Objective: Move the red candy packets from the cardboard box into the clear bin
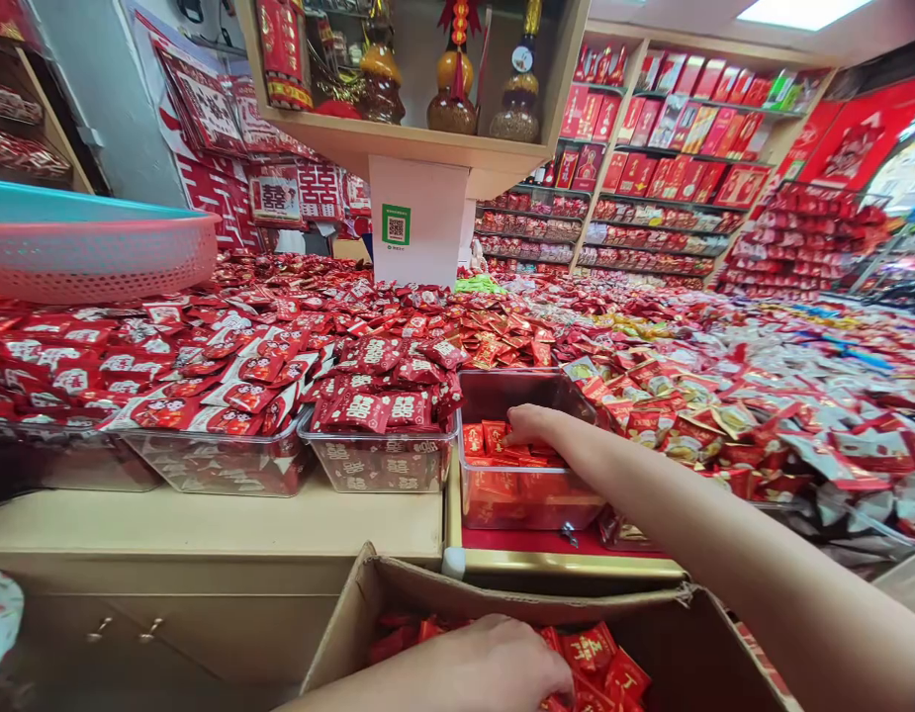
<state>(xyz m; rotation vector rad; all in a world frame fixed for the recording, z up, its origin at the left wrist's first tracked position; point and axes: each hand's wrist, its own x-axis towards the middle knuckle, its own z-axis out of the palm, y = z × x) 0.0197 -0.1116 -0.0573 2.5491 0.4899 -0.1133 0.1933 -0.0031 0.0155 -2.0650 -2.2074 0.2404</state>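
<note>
Red packets with gold lettering [591, 648] are held in an open cardboard carton [698, 643] at the bottom of the view, and similar small red packets [473, 440] are contained in the clear plastic tub [494, 396] just beyond it, piled toward the near wall. The left hand [494, 661] is lowered into the carton, back upward and fingers bent over the packets; whether any packet is gripped cannot be told, since the fingertips are hidden. The right hand [535, 425] is reached into the tub, with the fingers partly bent and pointed down at the packets; its fingertips are also hidden, so neither their spread nor any hold can be made out. The tub is set on a red surface behind a gold-coloured edge [561, 562]. Just to its left, a second clear tub [383, 435] is heaped with dark red packets [368, 407] above its rim, and a pale counter [227, 524] is seen beneath. Many more packets are spread across the display behind, where a pink perforated basket [131, 262] is placed at the far left and a green code sign [396, 225] is fixed to a white post [427, 183].
</note>
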